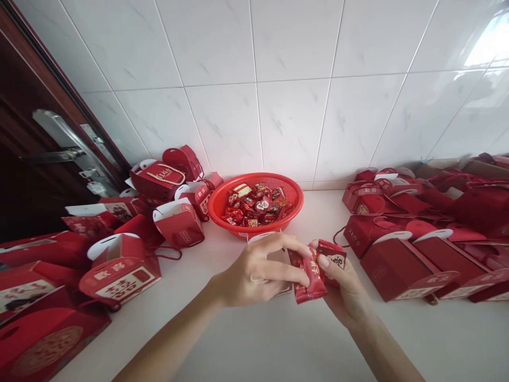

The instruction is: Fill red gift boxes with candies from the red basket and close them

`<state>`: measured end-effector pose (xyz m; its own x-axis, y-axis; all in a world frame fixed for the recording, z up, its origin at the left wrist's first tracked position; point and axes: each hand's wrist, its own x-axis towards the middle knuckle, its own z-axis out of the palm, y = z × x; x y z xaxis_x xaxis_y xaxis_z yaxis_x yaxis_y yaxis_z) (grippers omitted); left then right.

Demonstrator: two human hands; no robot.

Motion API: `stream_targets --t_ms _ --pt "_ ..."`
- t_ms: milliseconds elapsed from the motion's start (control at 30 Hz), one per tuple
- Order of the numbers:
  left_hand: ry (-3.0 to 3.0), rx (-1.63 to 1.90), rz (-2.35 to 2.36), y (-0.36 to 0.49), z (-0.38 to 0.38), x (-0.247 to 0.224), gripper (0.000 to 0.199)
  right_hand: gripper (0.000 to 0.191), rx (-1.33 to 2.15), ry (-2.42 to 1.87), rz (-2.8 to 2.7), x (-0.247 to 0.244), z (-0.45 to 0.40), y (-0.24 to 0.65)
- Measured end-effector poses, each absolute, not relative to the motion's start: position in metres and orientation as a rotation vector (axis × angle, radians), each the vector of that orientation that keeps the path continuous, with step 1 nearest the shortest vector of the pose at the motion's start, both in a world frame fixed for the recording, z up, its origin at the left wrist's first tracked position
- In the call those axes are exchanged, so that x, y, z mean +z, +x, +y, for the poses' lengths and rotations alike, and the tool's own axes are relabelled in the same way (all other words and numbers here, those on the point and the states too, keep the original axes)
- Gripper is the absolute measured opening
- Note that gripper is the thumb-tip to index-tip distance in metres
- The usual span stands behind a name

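Tiled wall [222,48], white table [238,339]; your left hand [254,270] curls fingers over a packet [313,281], right hand [347,292] pinches a 2nd packet [337,258].

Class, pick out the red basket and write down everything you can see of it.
The red basket is round, with a broad rim and perforated sides, and looks like plastic. It stands upright on the white surface, near the tiled wall and beyond the left hand. Wrapped packets, mostly red, lie heaped inside. A pale label shows at its front. Whether the boxes at left touch it is unclear.
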<state>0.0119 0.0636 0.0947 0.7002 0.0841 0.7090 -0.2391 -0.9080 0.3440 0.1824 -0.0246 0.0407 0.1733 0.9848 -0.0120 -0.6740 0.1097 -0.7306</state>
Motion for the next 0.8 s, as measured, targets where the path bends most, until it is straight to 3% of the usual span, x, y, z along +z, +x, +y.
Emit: stream_targets --t_ms 200,400,600,800 --pt "2.515 1.05 0.004 0.009 0.065 0.091 0.028 0.026 1.237 -0.685 -0.626 0.041 -0.025 0.181" --pt "2.303 1.052 0.178 0.009 0.061 0.091 0.025 0.021 1.158 -0.684 -0.692 0.045 -0.025 0.18" --pt "1.896 0.76 0.413 0.008 0.053 0.097 0.033 0.028 1.147 -0.74 -0.692 0.043 -0.028 0.181" --pt "1.739 0.78 0.501 0.011 0.048 0.097 0.024 0.029 1.051 -0.771 -0.692 0.039 -0.026 0.182"
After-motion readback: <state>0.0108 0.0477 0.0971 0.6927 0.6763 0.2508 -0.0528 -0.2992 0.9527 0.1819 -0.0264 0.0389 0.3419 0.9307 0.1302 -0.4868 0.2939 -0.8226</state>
